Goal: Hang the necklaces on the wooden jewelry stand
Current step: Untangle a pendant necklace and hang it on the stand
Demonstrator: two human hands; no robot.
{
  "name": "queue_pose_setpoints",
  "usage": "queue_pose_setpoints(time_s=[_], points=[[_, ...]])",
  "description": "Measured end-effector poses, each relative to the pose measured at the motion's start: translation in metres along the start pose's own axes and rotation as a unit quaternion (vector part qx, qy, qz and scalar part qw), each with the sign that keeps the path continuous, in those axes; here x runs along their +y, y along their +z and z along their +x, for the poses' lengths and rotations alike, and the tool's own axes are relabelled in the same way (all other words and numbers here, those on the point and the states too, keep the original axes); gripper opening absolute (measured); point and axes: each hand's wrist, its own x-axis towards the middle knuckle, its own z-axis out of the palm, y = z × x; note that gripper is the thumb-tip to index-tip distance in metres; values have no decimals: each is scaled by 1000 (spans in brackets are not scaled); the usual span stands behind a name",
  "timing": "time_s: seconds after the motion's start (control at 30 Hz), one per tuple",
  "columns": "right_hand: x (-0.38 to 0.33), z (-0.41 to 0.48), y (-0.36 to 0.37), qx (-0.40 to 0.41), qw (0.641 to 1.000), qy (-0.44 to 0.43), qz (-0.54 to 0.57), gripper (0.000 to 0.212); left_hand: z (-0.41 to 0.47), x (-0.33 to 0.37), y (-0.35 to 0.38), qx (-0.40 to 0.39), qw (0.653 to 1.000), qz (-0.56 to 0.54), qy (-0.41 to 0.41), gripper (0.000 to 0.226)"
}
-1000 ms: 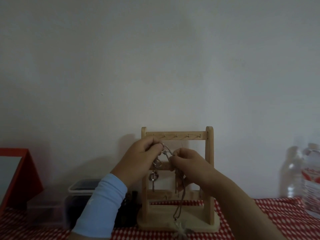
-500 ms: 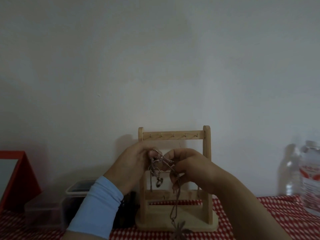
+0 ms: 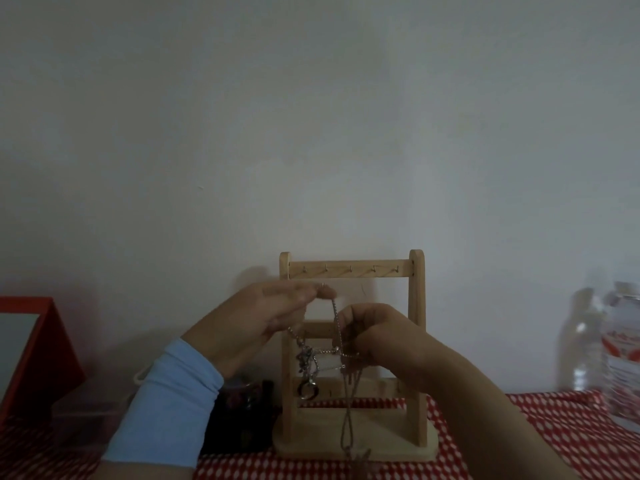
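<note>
The wooden jewelry stand stands upright against the wall, with a row of small hooks on its bare top bar. In front of it my left hand pinches one end of a silver chain necklace just below the top bar. My right hand grips the tangle of chains lower down, in front of the middle bar. A ring pendant dangles from the chains. A second, darker necklace hangs from my right hand down to the stand's base.
A red-and-white patterned cloth covers the table. A clear plastic bottle stands at the right edge. Left of the stand sit a dark box, a clear container and a red-framed object.
My left hand has lifted the chain end up toward the top bar, pulling the silver chain taut. My right hand has stayed low with the tangled chains.
</note>
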Motion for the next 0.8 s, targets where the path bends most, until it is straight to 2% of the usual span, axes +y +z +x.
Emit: queue_pose_setpoints(time_s=[0.03,0.1,0.17,0.23,0.3,0.37,0.43,0.5,0.6,0.67,0.73,0.8], points=[[1,0,1,-6,1000,-13,-10,46,1,2,3,23,998,-65,14,27],[5,1,2,-17,999,-30,-30,49,5,7,7,46,969,-243,11,23],[7,1,2,-27,998,-40,-52,48,5,8,11,18,946,-324,-4,22],[6,-1,4,-49,994,-48,-85,43,1,9,8,-24,964,-264,-14,30],[4,-1,6,-58,988,-44,-133,43,-4,10,6,-55,988,-142,-11,37],[4,0,10,-63,983,-31,-167,46,-5,13,7,-51,994,-95,-1,36],[7,0,14,-92,972,-31,-213,47,-2,19,9,-15,985,-173,19,31],[13,1,17,-151,949,-13,-277,48,-1,22,5,7,961,-273,37,27],[19,4,22,-230,922,44,-307,41,-5,24,-4,5,953,-302,19,23],[22,3,22,-263,931,44,-248,48,-8,23,-7,0,977,-213,-15,28],[24,4,23,-273,954,29,-120,62,-9,21,-7,11,995,-93,-34,31],[26,6,22,-289,957,18,-1,72,-8,19,-4,43,997,-61,-27,30]])
